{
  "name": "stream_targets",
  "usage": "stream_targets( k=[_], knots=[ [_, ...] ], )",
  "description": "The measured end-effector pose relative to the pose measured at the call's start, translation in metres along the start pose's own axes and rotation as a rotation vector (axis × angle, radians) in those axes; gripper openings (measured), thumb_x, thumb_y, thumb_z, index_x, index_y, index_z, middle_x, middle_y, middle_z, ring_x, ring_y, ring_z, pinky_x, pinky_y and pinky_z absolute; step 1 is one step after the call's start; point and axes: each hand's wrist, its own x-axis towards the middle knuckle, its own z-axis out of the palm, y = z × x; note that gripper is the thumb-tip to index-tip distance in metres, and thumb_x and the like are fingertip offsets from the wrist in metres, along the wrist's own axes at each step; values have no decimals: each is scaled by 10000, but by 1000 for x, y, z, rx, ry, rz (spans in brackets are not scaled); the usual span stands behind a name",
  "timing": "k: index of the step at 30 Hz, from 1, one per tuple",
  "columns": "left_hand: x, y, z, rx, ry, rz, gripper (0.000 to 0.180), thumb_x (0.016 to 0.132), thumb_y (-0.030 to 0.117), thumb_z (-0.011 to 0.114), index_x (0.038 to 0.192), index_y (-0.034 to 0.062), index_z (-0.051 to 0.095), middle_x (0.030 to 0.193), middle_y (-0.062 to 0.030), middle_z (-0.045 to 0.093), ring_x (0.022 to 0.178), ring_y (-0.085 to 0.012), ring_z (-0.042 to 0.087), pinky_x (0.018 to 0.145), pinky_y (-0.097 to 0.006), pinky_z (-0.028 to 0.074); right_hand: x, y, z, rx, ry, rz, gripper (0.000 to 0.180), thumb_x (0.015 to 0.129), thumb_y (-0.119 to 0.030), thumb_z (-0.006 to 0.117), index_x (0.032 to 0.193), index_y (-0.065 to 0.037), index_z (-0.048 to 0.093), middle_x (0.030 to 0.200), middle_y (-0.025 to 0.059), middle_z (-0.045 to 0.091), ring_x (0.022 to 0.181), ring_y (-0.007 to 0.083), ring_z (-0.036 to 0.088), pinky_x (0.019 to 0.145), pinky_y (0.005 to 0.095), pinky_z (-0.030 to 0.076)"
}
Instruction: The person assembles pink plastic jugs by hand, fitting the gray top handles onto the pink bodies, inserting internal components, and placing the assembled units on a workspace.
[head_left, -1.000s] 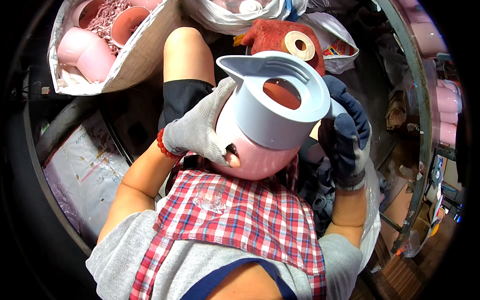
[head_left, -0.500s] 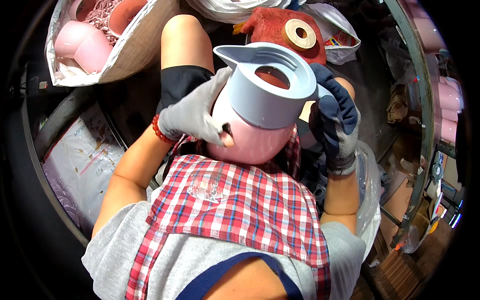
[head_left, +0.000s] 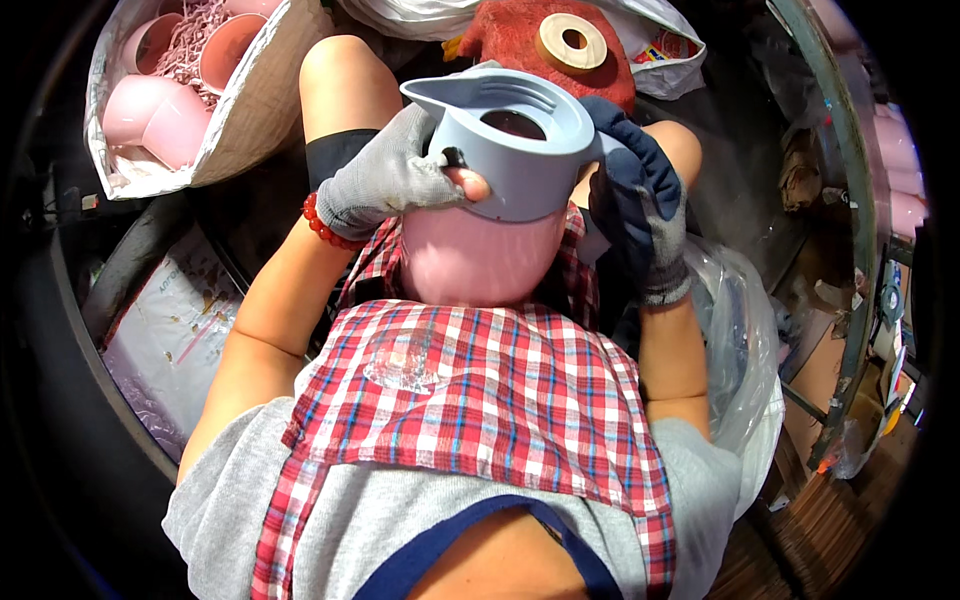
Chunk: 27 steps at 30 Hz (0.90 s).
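A jug (head_left: 485,258) with a glossy pink body and a grey-blue collar (head_left: 500,185) sits in front of my apron, between my thighs. Its spout points left, and a round dark opening shows in the top. My left hand (head_left: 385,175), in a grey glove with a torn thumb, is closed round the left side of the collar. The bare thumb tip presses on the front of it. On the right, my right hand (head_left: 645,195), in a navy and grey glove, wraps round the handle, which its fingers mostly hide.
Upper left, a white woven sack (head_left: 240,110) holds pink vessels (head_left: 172,130) and shredded paper. Beyond the jug lies a red cloth bundle (head_left: 500,35) with a tape roll (head_left: 572,43) on it. A metal frame post (head_left: 860,230) stands at right, with clear plastic (head_left: 735,320) beside my right arm.
My left hand has shifted from the pink body up onto the collar. The jug has moved a little left and up in view and stands less tilted. My right hand stays on the handle.
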Motion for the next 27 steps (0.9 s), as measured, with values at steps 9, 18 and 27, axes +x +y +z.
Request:
stream_targets(
  k=[9,18,27],
  knots=[
    [-13,-4,-15,5,16,-206,778,689,296,834,1290,-15,450,1134,-48,572,1043,-112,504,906,-264,410,0,1,1,-118,-17,-79,401,951,-180,539,1287,31,481,1090,19,597,854,34,529,739,162,419],
    [-4,1,-7,-66,55,-109,947,652,390,842,1355,-15,354,1258,-90,506,1173,-171,462,1006,-323,365,28,-9,-26,73,-272,38,514,963,-387,485,1271,25,503,985,16,620,766,56,555,683,185,448],
    [19,17,-39,87,359,158,1028,606,519,830,1323,-56,370,1247,-112,526,1141,-195,502,984,-334,383,204,78,-88,-1781,140,-396,857,714,-660,598,1394,-185,387,1396,176,385,1242,400,387,980,561,315]
  ],
)
